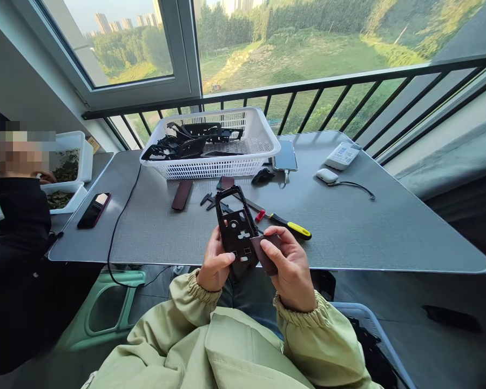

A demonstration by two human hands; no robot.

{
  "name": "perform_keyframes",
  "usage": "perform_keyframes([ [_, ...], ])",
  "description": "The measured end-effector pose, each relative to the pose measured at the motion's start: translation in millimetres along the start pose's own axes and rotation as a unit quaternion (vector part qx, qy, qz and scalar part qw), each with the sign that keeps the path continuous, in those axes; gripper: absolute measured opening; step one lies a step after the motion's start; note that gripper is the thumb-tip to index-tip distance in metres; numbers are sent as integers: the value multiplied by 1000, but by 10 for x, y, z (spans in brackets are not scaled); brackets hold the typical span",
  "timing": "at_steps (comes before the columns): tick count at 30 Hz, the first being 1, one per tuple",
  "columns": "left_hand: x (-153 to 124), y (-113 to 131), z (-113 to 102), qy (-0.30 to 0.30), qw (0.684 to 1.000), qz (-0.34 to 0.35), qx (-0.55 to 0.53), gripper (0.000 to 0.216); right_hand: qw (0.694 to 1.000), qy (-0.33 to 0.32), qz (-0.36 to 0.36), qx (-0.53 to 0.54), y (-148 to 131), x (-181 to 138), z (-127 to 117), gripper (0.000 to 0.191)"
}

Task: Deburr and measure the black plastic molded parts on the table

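Pale green jacket (247, 346) right up close, and now the left hand (216, 263) pinches a black plastic frame (240, 219) over the near edge of the grey table (380, 232)! Right hand (290, 265) pinches a maroon piece (266, 256) at the frame's lower right side.

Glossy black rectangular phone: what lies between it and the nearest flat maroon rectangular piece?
In the head view, one thin black cable crosses the grey tabletop between phone and maroon piece.
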State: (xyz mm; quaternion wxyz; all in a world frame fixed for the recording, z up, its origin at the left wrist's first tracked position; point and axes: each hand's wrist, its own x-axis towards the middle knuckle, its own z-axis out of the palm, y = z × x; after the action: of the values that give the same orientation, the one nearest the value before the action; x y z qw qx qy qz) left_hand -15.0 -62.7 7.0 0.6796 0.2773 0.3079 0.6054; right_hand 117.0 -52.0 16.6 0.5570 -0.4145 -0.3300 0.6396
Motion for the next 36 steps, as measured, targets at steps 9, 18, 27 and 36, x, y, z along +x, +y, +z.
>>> perform_keyframes([
  [9,0,35,45,19,999,-39,-24,54,1000,8,-5,-6,38,-25,-3,36],
  [18,-23,66,75,24,999,-45,-8,52,1000,19,-12,-11,24,-40,26,33],
  [27,-10,-16,50,59,997,-44,29,55,998,18,-31,-49,67,-43,14,32],
  [36,-13,-113,77,146,988,-33,38,52,996,1,-50,-74,134,-39,30,29],
])
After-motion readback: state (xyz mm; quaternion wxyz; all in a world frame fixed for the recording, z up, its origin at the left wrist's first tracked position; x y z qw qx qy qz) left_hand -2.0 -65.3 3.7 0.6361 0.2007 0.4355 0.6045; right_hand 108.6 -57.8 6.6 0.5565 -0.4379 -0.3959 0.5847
